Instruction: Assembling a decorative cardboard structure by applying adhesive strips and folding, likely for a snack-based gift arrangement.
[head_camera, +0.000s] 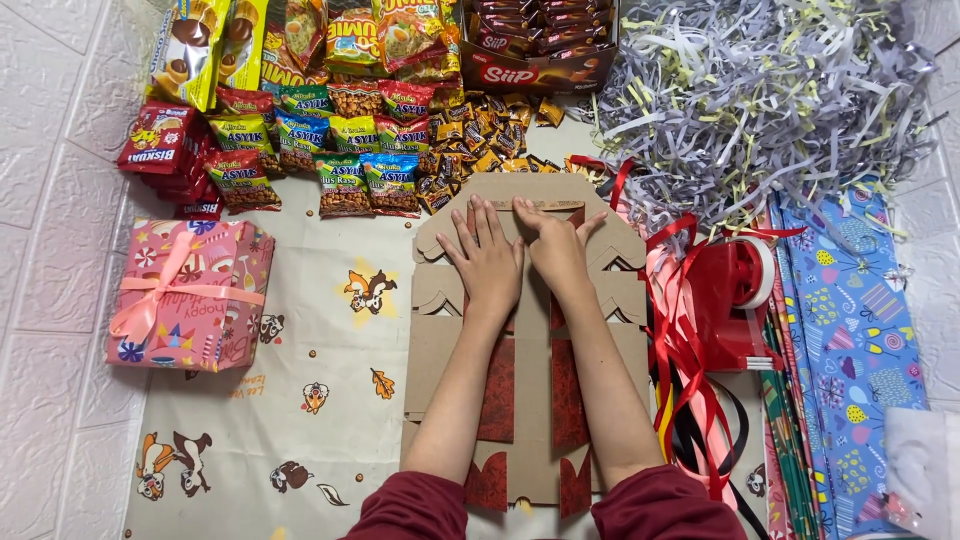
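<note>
Head view, items as I log them from my remote station:

1. Flat cardboard box blank (528, 340), brown with red patterned panels, lying unfolded on the printed cartoon sheet (300, 400), centre of the floor.
2. Left hand (487, 262), fingers spread, palm pressed flat on the blank's upper part; it grasps nothing.
3. Right hand (556, 245), also flat and released, just beside the left, thumbs nearly touching.
4. Pink gift box (190, 295) with a ribbon bow, left of the blank, well apart from it.
5. Snack packets (330, 150) in rows beyond the blank's top edge.
6. Shredded paper heap (760, 90), grey and pale yellow, upper right.
7. Red tape dispenser (735, 300), right of the blank, amid loose red ribbons (680, 340).
8. Wrapping paper rolls (850, 330), far right.
</note>
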